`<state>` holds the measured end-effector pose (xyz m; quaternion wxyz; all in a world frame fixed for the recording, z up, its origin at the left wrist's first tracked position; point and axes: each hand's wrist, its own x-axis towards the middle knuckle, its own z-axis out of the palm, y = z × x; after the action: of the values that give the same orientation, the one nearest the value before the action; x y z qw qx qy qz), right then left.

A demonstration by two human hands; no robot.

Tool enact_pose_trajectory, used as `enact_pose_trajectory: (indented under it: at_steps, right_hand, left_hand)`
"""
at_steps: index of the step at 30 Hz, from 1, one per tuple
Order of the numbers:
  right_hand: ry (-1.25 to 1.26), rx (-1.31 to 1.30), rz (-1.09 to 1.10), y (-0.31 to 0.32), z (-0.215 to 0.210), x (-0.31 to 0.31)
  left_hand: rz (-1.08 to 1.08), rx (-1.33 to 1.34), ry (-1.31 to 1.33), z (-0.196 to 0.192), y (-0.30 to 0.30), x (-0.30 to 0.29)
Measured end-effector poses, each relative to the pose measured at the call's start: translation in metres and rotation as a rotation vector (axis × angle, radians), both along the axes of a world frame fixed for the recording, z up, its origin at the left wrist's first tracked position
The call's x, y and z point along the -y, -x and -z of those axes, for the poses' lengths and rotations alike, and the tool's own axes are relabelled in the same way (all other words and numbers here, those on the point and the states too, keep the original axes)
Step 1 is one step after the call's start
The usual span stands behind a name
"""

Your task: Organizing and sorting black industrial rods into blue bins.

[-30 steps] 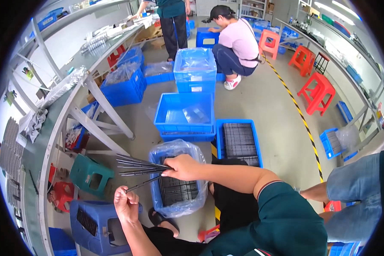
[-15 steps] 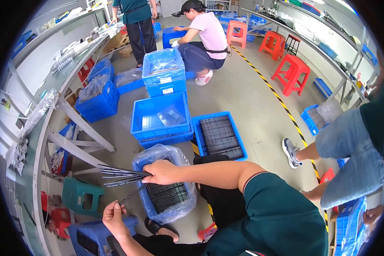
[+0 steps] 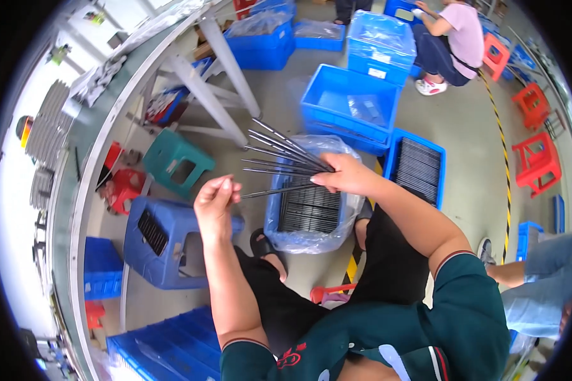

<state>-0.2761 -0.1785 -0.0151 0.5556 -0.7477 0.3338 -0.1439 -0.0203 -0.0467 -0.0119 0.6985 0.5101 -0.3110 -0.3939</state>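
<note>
Far to the left of the lined tub [image 3: 272, 216], a worktable [image 3: 95, 133] bears a crumpled grey cloth [image 3: 100, 79]. Nearer the tub, on that same side, stand a blue stool [image 3: 178, 219] and, beyond it, a green stool [image 3: 165, 152]. Just left of the tub is my left hand [image 3: 216, 197]; its thumb and fingertips are drawn together right beside the end of the lowest black stick [image 3: 276, 191], and I cannot tell whether they pinch it. Over the tub's far left part the other black sticks [image 3: 279, 171] spread like a fan, free ends pointing left. Inside the tub, within its clear plastic bag [image 3: 337, 240], packed sticks [image 3: 308, 209] lie in rows. Above the tub's right side, my right hand [image 3: 344, 174] has its fingers clamped on the gathered ends of the fan, lowest stick included. Past the tub's far side sits an open blue crate [image 3: 346, 127]. Right of the tub, a blue box [image 3: 442, 174] holds more dark sticks [image 3: 416, 166]. Farther off to the right, beyond the tub, a person in pink [image 3: 461, 32] crouches, and a red stool [image 3: 540, 155] stands well apart from the tub.
</note>
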Motion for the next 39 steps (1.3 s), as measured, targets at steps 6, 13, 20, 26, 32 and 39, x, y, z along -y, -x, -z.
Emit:
enact_pose_trajectory:
  at_steps: [6, 13, 20, 26, 32, 39]
  right_hand:
    - [-0.05, -0.026, -0.068, 0.0, 0.003, -0.006]
    - [-0.024, -0.062, -0.115, -0.001, -0.007, -0.007]
    - [-0.078, -0.025, -0.119, -0.005, -0.008, -0.01]
    - [-0.099, 0.042, -0.138, -0.005, -0.002, -0.008]
    - [-0.052, 0.034, -0.158, -0.001, -0.002, -0.006]
    - [-0.096, -0.028, -0.169, -0.005, -0.008, -0.008]
  left_hand:
    - [0.102, -0.087, 0.005, 0.006, 0.005, 0.002]
    - [0.144, -0.072, -0.023, 0.008, -0.002, -0.004]
    - [0.22, -0.141, 0.023, 0.009, -0.009, -0.011]
    - [0.461, -0.575, 0.167, 0.012, -0.004, -0.012]
    - [0.503, -0.534, 0.131, 0.013, -0.006, -0.012]
    - [0.42, -0.43, 0.048, 0.014, -0.01, -0.016]
